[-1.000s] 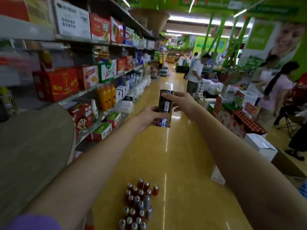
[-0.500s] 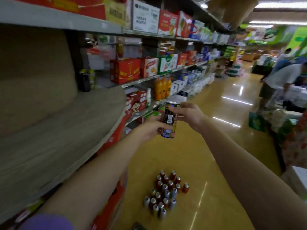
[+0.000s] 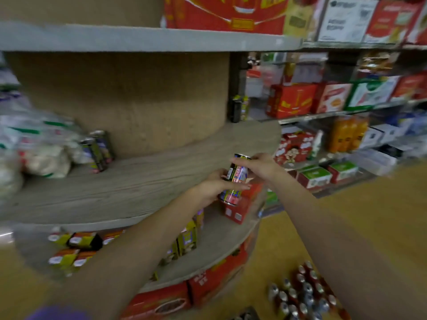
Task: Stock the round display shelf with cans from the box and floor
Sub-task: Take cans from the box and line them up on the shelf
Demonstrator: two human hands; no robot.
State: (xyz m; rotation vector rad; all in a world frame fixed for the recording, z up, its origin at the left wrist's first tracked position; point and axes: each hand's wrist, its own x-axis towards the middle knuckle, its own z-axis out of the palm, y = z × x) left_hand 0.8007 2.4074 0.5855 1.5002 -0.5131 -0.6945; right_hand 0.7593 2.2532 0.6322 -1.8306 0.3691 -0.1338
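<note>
One can [image 3: 234, 179], upright, gripped by both hands: left hand [image 3: 216, 185] curled round its body, right hand [image 3: 260, 163] pinching its top. Location: in the air just off the rim of the round shelf [image 3: 129, 185], middle tier. Two cans [image 3: 98, 150] already stand far back on that tier. Risk: set too near the rim, it may tip off onto the floor cans [image 3: 302, 294]; a bump could topple those.

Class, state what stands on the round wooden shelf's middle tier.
Two cans beside plastic-wrapped bags at left, two more cans at the back right. The core hides whatever is behind.
</note>
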